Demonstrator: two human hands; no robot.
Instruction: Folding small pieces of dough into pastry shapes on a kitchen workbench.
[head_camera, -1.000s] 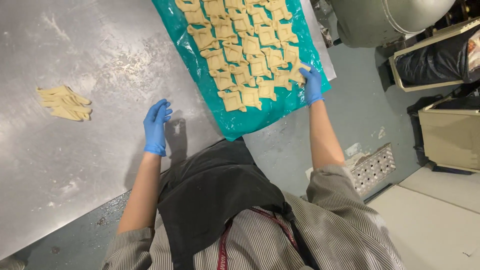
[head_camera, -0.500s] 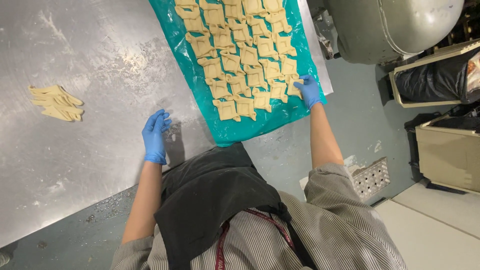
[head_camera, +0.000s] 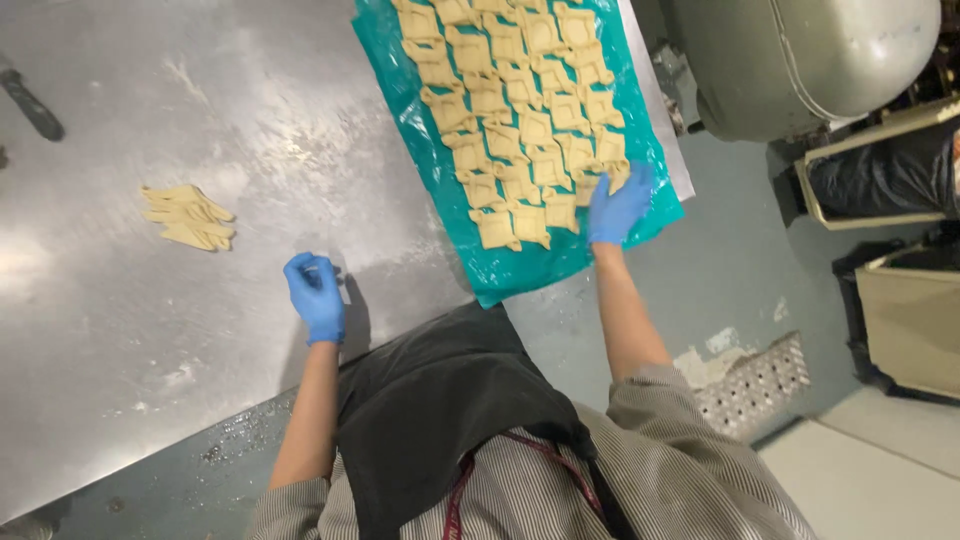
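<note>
Both my hands wear blue gloves. My right hand (head_camera: 618, 207) rests on the near right part of a teal plastic sheet (head_camera: 515, 273), its fingers on a folded dough piece (head_camera: 610, 176) at the end of a row. Several rows of folded pale dough pieces (head_camera: 520, 120) cover the sheet. My left hand (head_camera: 315, 293) hovers over the steel table (head_camera: 150, 350), fingers loosely curled, holding nothing I can see. A small pile of dough pieces (head_camera: 188, 217) lies on the table to its left.
A dark tool handle (head_camera: 32, 105) lies at the table's far left. A large grey metal vessel (head_camera: 810, 60) stands to the right of the table. Beige bins (head_camera: 900, 180) and a floor drain grate (head_camera: 755, 385) are on the right.
My right hand has shifted onto the dough piece at the sheet's right edge. My left hand has curled its fingers a little. The view has shifted.
</note>
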